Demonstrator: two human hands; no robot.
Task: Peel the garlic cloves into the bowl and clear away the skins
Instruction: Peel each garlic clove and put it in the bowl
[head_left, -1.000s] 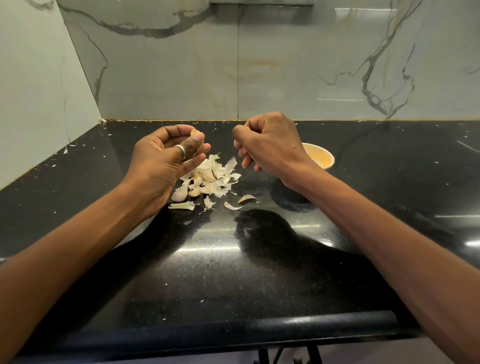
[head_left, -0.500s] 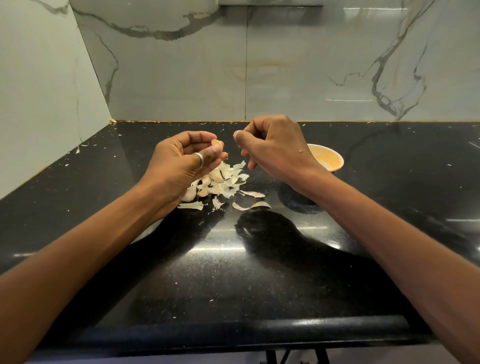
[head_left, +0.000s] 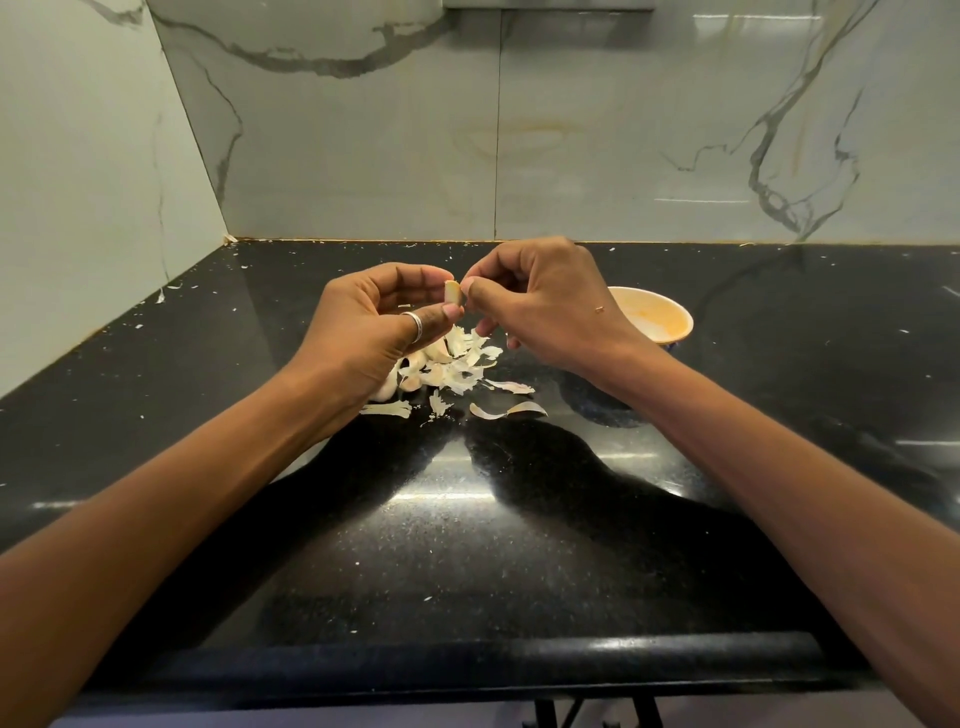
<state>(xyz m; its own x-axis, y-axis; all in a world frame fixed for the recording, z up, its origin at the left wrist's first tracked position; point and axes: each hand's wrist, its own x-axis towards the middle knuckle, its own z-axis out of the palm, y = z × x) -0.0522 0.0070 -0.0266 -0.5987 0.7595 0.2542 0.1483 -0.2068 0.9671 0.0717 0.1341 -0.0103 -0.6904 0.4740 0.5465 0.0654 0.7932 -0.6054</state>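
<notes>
Our left hand pinches the garlic clove above the skin pile, steadying it; our right hand seemingly nips its skin; the bowl waits nearby.

A pale garlic clove stood upright, pinched between the left hand and the right hand. Beneath it lay a loose heap of papery white skins with a few unpeeled cloves mixed in. The small orange bowl sat near the heap, to its right.
</notes>
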